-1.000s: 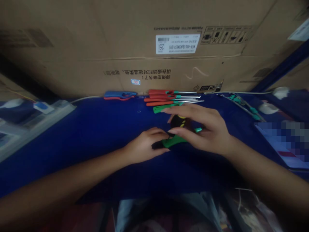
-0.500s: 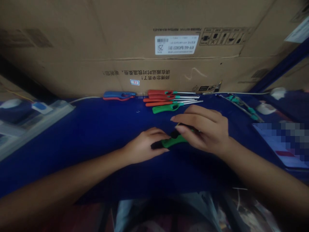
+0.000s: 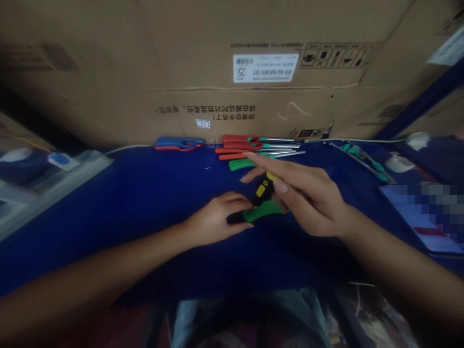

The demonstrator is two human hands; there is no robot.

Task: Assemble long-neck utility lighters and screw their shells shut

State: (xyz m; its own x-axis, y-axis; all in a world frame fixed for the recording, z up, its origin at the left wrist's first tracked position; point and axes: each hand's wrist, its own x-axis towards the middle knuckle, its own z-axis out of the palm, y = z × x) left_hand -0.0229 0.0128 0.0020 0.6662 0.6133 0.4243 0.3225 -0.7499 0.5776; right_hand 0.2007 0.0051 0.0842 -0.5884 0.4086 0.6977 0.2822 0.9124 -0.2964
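My left hand grips the black end of a green and black handled tool low over the blue table. Between the thumb and fingers of my right hand is a black and yellow tool, which slants down to the green piece. The far end of the green piece is hidden behind my right hand. Beyond my hands lie a green lighter and several red and orange lighters with metal tips, the green one partly covered by my right fingers.
A large cardboard box stands behind the blue table. Blue and red casings lie against it. Teal and metal parts and a screen are at the right, and a pale plastic tray is at the left.
My right hand has turned and its fingers have stretched further forward, which brings the black and yellow tool into view. My left hand and the green piece have stayed in place.
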